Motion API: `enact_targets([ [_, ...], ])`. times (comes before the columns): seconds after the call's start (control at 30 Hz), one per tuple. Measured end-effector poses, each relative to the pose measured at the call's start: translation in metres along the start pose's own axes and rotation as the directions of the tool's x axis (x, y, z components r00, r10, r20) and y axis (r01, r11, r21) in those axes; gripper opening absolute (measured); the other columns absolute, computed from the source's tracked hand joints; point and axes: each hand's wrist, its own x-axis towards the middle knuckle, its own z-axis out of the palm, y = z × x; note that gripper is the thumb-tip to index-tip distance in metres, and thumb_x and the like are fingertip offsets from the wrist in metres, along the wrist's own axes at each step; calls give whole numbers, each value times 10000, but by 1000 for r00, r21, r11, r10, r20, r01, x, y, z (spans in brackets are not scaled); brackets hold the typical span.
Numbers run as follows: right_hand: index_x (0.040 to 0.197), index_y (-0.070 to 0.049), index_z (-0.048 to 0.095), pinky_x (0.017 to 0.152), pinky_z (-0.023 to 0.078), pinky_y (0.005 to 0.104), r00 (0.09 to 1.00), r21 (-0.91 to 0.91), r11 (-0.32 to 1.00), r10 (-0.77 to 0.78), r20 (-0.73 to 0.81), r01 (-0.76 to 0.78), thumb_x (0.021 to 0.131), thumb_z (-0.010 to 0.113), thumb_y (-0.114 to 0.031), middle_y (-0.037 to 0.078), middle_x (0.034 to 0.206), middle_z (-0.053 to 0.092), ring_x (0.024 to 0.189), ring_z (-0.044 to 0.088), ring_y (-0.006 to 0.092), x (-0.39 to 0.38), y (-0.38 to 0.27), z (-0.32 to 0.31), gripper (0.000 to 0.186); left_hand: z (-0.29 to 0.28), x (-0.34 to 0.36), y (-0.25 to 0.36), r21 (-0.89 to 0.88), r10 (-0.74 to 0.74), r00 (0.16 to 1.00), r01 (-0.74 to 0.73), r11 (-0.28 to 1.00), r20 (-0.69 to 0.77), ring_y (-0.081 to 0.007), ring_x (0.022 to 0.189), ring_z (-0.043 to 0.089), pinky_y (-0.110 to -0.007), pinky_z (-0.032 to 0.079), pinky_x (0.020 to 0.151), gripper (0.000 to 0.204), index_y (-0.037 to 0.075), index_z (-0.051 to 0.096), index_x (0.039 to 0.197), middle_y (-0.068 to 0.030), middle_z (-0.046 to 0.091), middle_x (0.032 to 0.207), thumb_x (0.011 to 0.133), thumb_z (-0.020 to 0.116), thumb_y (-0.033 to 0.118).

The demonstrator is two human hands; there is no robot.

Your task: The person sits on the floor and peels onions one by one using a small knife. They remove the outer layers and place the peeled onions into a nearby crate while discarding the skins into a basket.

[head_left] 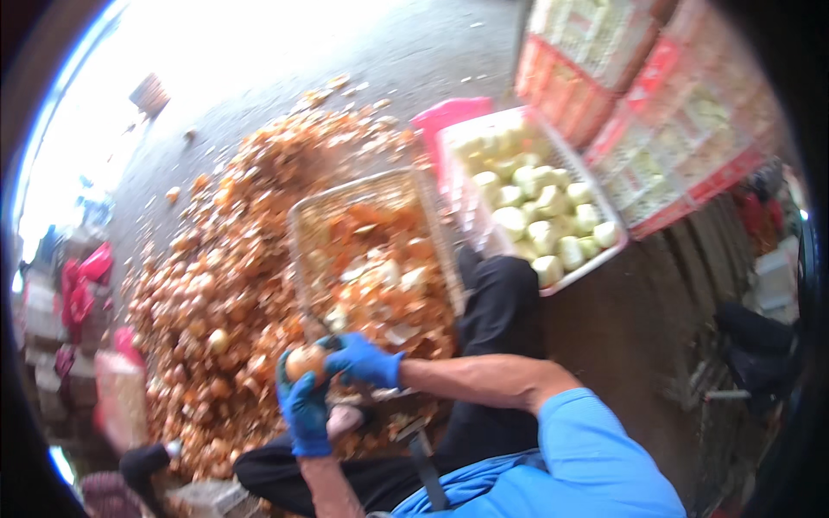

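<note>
My blue-gloved left hand [302, 401] is closed around a brown onion [306, 363]. My blue-gloved right hand [363, 358] is closed at the onion's upper right side; whatever its fingers grip is too small and blurred to make out. Just beyond both hands is a pale woven crate [447, 264] strewn inside with orange skins and pale pieces. A large heap of onions and loose skins [199, 293] spreads on the ground to the left. To the upper right, a white crate [596, 268] holds many pale, peeled onions [548, 203].
Stacked red and white crates [656, 129] stand at the back right, beside a pink object [440, 112]. Pink bags [86, 268] and pale blocks line the left edge. My bent knee [509, 293] is against the crates. A dark item [751, 345] sits at the right.
</note>
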Motion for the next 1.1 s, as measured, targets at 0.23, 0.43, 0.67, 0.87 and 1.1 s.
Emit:
enact_targets([
  [0.23, 1079, 25, 721, 518, 518, 264, 997, 111, 994, 27, -76, -18, 790, 697, -59, 72, 785, 706, 600, 650, 127, -8, 4, -8, 302, 6, -4, 0, -148, -79, 992, 93, 985, 99, -340, 1243, 596, -487, 567, 1006, 720, 85, 438, 1470, -176, 552, 1367, 806, 693, -31],
  [0.43, 1092, 18, 717, 570, 538, 264, 984, 138, 984, 132, -117, -116, 867, 702, -143, 79, 897, 716, 748, 669, 120, -19, -4, -12, 277, 6, -4, -2, 18, -122, 990, 121, 993, 77, -316, 1189, 639, -414, 572, 989, 737, 1, 399, 1464, -186, 580, 1347, 795, 705, -36],
  [0.67, 1143, 29, 719, 639, 514, 215, 991, 58, 993, 106, -85, -101, 872, 756, -154, 30, 912, 716, 770, 634, 70, -29, -24, -6, 329, 1, -11, -16, 292, 25, 1000, -25, 956, 5, -209, 1129, 641, -317, 572, 932, 761, 29, 469, 1410, -105, 601, 1274, 709, 729, -120],
  [0.87, 1184, 19, 717, 628, 503, 207, 995, 104, 993, 70, -75, -62, 865, 741, -112, 11, 891, 708, 728, 618, 57, -26, 4, -11, 345, -1, -17, -13, 265, -17, 1000, 12, 964, 17, -235, 1175, 627, -348, 550, 989, 780, 34, 454, 1434, -115, 590, 1312, 713, 700, -131],
  [1.1, 1003, 15, 737, 669, 544, 433, 990, -607, 794, -78, -117, -9, 947, 633, -297, 206, 813, 715, 708, 699, 325, -33, -3, -11, 333, -2, -28, -12, 500, -8, 993, 68, 864, -121, -199, 1144, 611, -332, 518, 985, 769, 14, 471, 1418, -102, 581, 1286, 716, 779, -47],
])
